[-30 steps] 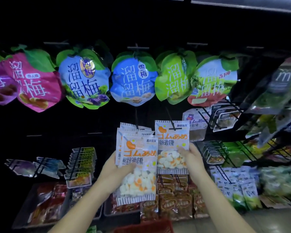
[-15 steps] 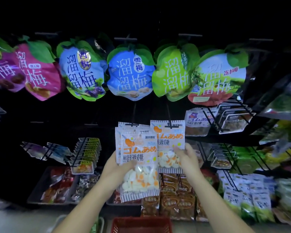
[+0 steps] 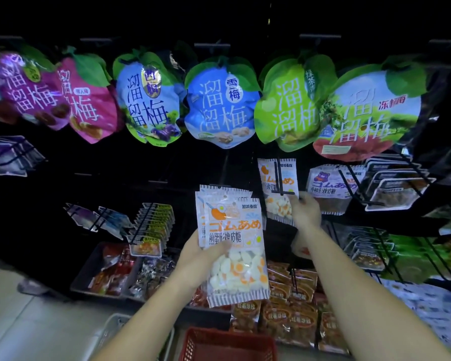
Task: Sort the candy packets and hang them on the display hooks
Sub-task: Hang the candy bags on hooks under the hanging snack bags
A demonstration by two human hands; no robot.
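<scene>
My left hand (image 3: pixel 198 259) grips a small stack of white egg-gummy candy packets (image 3: pixel 232 246) with orange lettering, held upright in front of the rack. One more of these packets (image 3: pixel 276 188) hangs on a black display hook (image 3: pixel 280 178) to the upper right. My right hand (image 3: pixel 305 211) reaches up to that hanging packet and touches its lower right part; whether the fingers pinch it is hidden.
A row of large plum snack bags (image 3: pixel 219 105) hangs above. Bear-gummy packets (image 3: pixel 328 183) and dark tray packs (image 3: pixel 393 186) hang to the right. Orange-brown packets (image 3: pixel 292 308) hang below, bins of sweets (image 3: pixel 120 272) sit lower left, and a red basket (image 3: pixel 227 345) stands at the bottom.
The right-hand packet has slid back up along the hook, and my right hand followed it up and to the right. My left hand with the stack stayed roughly in place.
</scene>
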